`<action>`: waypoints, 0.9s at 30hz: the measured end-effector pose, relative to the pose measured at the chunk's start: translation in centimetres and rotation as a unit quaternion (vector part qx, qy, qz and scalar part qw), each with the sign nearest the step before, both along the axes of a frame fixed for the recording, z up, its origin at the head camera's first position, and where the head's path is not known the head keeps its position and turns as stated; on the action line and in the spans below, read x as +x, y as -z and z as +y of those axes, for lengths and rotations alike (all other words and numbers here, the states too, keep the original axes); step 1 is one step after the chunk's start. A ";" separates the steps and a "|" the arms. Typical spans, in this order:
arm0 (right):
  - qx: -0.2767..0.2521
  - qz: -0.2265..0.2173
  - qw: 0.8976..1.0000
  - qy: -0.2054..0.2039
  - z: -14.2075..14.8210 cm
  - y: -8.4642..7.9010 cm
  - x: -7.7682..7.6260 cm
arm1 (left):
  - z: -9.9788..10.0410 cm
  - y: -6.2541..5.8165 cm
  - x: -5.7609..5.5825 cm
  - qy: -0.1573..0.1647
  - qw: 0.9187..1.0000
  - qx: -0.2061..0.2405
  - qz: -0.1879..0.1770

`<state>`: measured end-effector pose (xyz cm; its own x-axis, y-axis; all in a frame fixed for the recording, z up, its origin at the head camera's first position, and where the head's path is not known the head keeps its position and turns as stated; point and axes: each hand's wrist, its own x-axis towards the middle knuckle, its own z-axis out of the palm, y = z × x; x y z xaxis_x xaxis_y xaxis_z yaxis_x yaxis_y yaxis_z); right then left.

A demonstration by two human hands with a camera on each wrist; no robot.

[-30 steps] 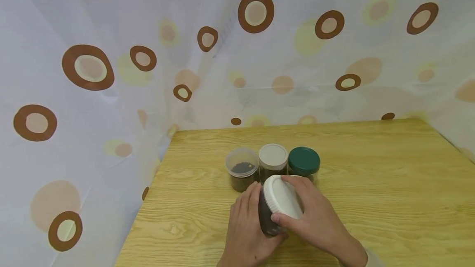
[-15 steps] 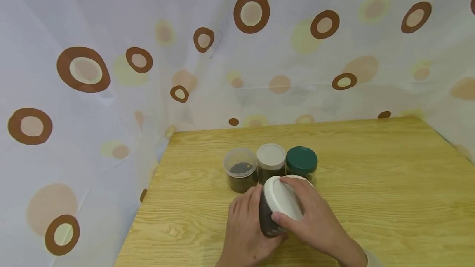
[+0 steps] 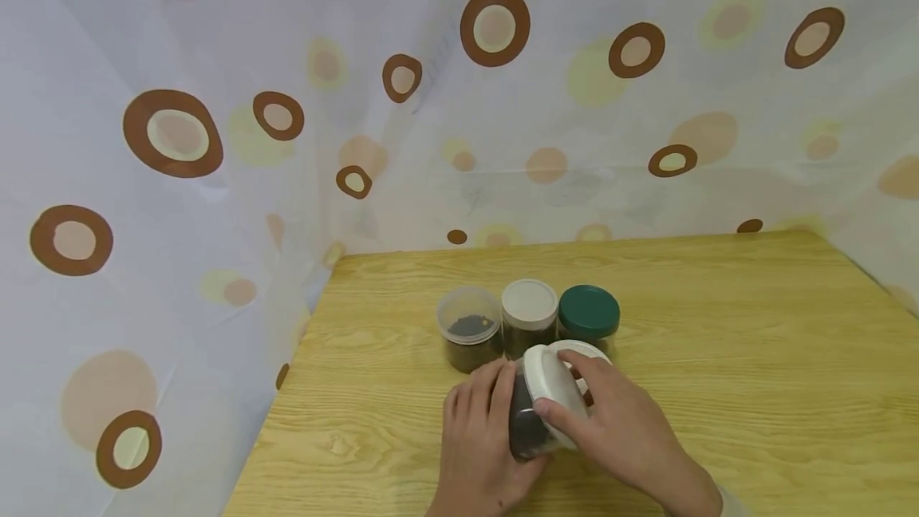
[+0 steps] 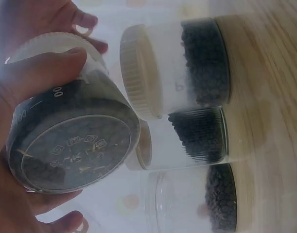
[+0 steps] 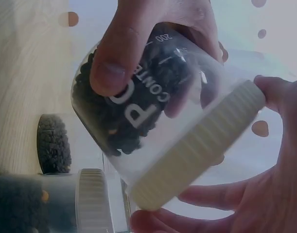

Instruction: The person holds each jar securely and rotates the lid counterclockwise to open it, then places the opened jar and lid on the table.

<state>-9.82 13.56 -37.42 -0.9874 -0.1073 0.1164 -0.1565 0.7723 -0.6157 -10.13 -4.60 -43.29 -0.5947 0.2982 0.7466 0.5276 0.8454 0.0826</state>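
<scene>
My left hand grips a clear plastic jar round its side, above the table. Dark seeds or beans fill part of the jar, which leans to the right with its base toward the left wrist camera. White print shows on its wall in the right wrist view. The fingers and thumb of my right hand hold the rim of its white ribbed lid. That lid sits on the jar's mouth; whether it is loose cannot be told. Just behind, a white-lidded jar stands partly hidden.
Behind the hands stand a jar with a clear top, a white-lidded jar and a green-lidded jar in a row, close together. They stand on a wood-grain table. A white patterned sheet hangs behind and beside it.
The held jar has tipped further to the right, so its lid is seen more edge-on. Both hands have shifted slightly right, still on jar and lid. The standing jars stay put.
</scene>
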 end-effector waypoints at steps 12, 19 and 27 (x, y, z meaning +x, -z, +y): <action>-0.039 -0.018 0.998 -0.035 0.2 0.4 -0.4 | 0.0 0.1 0.2 0.014 1.000 0.016 0.010; -0.053 0.034 0.996 -0.068 0.2 1.1 -0.3 | 0.2 0.0 0.9 -0.016 0.999 0.022 -0.021; -0.038 0.129 0.987 -0.086 0.1 2.2 -0.1 | 0.2 -0.2 0.8 -0.034 0.999 0.017 0.023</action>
